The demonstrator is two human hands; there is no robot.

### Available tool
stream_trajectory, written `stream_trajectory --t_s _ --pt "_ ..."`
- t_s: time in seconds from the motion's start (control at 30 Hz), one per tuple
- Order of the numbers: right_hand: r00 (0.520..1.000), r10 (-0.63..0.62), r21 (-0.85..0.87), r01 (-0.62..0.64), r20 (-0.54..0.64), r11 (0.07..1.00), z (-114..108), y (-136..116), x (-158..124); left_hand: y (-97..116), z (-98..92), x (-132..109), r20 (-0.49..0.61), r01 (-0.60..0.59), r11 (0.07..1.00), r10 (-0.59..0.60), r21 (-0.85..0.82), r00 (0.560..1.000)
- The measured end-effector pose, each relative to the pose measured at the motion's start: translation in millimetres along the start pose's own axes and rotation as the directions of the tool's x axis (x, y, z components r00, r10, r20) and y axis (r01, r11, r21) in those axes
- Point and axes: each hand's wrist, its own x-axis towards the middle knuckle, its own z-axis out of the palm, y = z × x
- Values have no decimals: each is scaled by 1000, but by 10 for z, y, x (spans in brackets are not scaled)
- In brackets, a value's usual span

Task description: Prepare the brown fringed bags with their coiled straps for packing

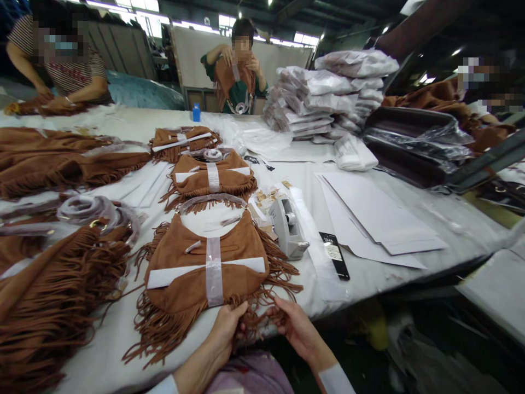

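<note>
Clutches the fringe (250, 314) of the brown bag (192, 257), flat at the table's (361, 276) near edge, in a curled left hand (227, 328), pinches more strands in a half-closed right hand (293, 325), probably risks tangling them through hard tugging.

Bag (192, 246) is reading tan-brown all over, fringe (164, 328) matching, with a white band (246, 265) and a clear-grey tape strip (214, 279) crossing it. The table cover (102, 350) is showing plain white. Dispenser (287, 227) is showing light grey, tag (335, 255) is showing black with a white label, bottle (196, 113) is showing bright blue, sheets (377, 216) are showing white, and the stack (324, 93) is showing milky white-grey wrap. One co-worker's shirt (65, 74) is showing brown-and-cream stripes, another's top (235, 93) is showing dark green, and the lap cloth (250, 375) is showing mauve.
</note>
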Motion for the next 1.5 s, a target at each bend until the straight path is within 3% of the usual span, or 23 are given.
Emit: stream_trajectory --t_s 0.13,0.2,0.33,0.47,0.6,0.83,1.0,1.1,1.27,1.37,1.5 --pt "997 -39 -321 59 67 945 115 113 -38 -36 23 -33 253 -24 999 14 39 967" --pt "995 -32 -423 72 99 903 183 160 -42 -59 38 -40 329 -45 997 21 65 944" --pt "982 -58 -470 139 182 872 199 142 -43 -89 27 -6 263 -22 997 2 73 965" --pt "989 -83 -330 118 119 937 83 70 -45 -78 -12 11 173 35 999 -35 0 984" --pt "995 -48 -224 66 85 972 20 63 -49 -38 -28 -18 199 61 996 -48 -62 979" --pt "996 -44 -309 68 83 949 172 69 -138 -8 -9 -45 300 88 988 -45 -130 953" --pt "981 -73 -309 126 179 942 257 146 -124 -15 -1 -54 332 -57 996 79 -75 940" --pt "986 -156 -270 168 64 948 212 188 -19 -42 -49 -1 291 -109 992 120 -57 949" --pt "969 -201 -152 179 -143 972 157 139 92 -81 -134 81 265 -45 993 73 -109 962" --pt "986 -131 -206 107 -106 973 184 142 68 -47 -114 33 308 -49 995 72 -82 949" --pt "996 -59 -361 82 74 929 237 229 12 0 -45 -93 418 -110 993 118 -42 901"
